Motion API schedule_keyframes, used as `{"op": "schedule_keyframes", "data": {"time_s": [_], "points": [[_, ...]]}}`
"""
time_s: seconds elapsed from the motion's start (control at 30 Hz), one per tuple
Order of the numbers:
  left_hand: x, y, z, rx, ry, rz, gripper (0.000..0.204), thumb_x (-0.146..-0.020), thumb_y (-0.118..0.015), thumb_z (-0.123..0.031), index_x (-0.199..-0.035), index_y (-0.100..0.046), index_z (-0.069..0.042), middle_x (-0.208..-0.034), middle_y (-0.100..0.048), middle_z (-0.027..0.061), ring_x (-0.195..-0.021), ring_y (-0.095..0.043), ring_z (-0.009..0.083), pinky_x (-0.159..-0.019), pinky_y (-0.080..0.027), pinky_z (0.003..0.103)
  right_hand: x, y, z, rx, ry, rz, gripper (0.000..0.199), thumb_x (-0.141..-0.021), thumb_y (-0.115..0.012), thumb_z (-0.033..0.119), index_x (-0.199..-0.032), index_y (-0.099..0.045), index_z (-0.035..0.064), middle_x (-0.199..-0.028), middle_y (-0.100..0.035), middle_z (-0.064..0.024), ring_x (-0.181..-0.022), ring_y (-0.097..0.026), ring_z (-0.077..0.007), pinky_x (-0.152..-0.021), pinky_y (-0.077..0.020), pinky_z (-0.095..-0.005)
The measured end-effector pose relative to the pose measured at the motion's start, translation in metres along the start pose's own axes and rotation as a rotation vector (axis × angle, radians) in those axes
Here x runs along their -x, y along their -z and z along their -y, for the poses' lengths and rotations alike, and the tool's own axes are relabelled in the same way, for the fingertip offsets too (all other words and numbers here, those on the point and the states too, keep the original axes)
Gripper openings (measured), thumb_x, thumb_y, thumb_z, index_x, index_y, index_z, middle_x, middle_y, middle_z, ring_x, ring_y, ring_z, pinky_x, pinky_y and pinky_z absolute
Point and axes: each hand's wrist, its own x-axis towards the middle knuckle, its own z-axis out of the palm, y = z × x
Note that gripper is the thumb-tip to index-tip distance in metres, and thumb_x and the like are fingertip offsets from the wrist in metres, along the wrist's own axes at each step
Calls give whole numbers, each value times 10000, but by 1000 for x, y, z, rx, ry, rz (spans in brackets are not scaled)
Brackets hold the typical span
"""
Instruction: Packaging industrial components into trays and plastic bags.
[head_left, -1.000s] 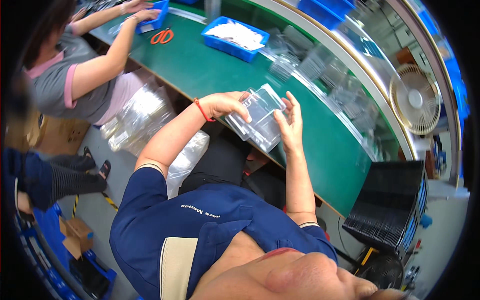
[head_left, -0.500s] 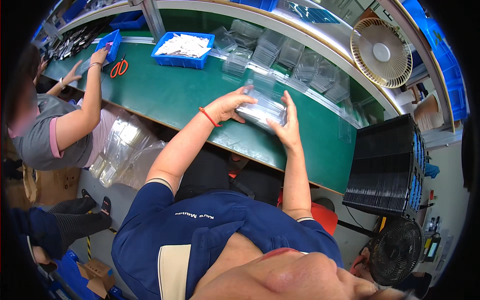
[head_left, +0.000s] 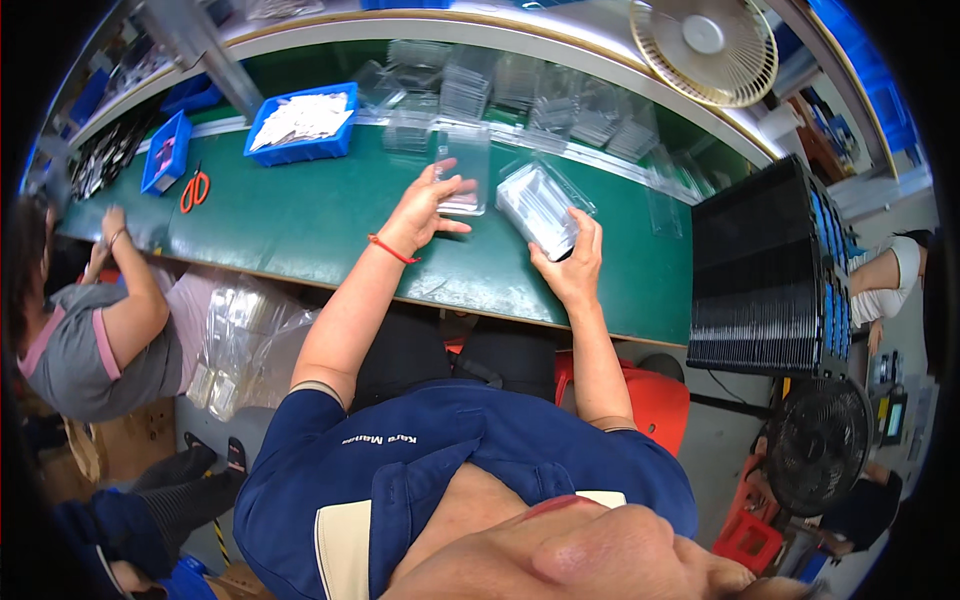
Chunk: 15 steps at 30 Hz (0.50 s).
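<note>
My right hand (head_left: 573, 260) grips a stack of clear plastic trays (head_left: 537, 208) along its near right edge, tilted over the green table. To its left, my left hand (head_left: 422, 212) has its fingers spread, with a red cord on the wrist. Those fingers overlap the left side of a single clear plastic tray (head_left: 474, 160); whether they press on it is hard to tell through the see-through plastic.
More clear tray stacks (head_left: 465, 85) line the table's back. A blue bin (head_left: 335, 140) of white pieces, orange-handled scissors (head_left: 194, 190) and a smaller blue bin (head_left: 164, 152) sit leftward, near a co-worker (head_left: 100, 310). Black stacked racks (head_left: 750, 280) stand right.
My hands, previously together around the clear plastic trays, have moved apart. The stack stays in my right hand; a single tray now shows by my left. The view has shifted.
</note>
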Motion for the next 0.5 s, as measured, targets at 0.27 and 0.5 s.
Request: {"op": "schedule_keyframes", "data": {"time_s": [0.27, 0.5], "points": [[-19, -11, 17, -29, -32, -141, 565, -850, -506, -43, -1331, -208, -28, -1077, -564, 238, -883, -632, 309, -609, -555, 356, -7, 38, -57, 316, -289, -319, 717, -590, -775, 185, -1200, -413, 79, -1097, -464, -167, -1020, -482, -353, -854, -426, -427], [-28, -22, 19, -18, -60, -132, 605, -835, -521, -36, -1337, -185, -27, -1084, -546, 254, -886, -627, 318, -605, -560, 358, -49, 44, -104, 435, -474, -421, 773, -610, -780, 245, -1248, -370, 94, -1106, -450, -164, -1051, -464, -357, -868, -423, -427]]}}
